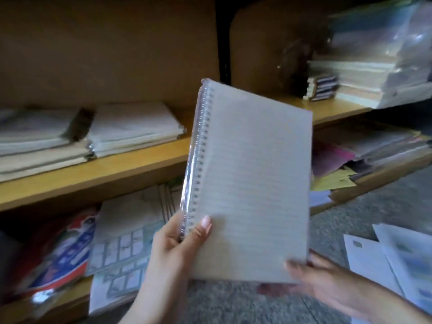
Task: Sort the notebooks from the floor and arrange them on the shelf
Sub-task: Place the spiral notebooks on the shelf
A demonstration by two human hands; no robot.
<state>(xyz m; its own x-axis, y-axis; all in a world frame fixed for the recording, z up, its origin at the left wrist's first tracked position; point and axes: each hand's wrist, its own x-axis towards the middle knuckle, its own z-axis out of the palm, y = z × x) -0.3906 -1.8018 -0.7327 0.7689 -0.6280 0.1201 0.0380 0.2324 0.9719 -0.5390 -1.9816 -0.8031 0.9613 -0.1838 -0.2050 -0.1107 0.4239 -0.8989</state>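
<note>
Wooden shelf across the whole background, parted by a dark upright, with boards at two heights. Grey speckled floor at lower right, reaching up to the bottom board. Spiral notebook held in mid-air in front of the shelf, clear of board and floor alike, upright and slightly tilted, showing a blank ruled page; wire binding down its left edge, shiny plastic along the outside of that binding. Plastic-wrapped bundle of paper on the upper-right board, blurred. Two flat stacks of notebooks side by side on the upper-left board, pale, touching each other. Below them, grid-printed sheets lying in the lower-left compartment, and just left of those a red and blue packet. Loose white papers spread on the floor at far right. Pink and yellow sheets heaped in the lower-right compartment, some poking past its edge. Left hand clamped on the notebook's bottom-left corner at the binding, thumb flat on the page, the rest behind. Right hand, blurred, pinching the bottom-right corner, thumb on the page, the rest behind and below the bottom edge. Small dark-edged stack just beside the wrapped bundle, on the same board
</note>
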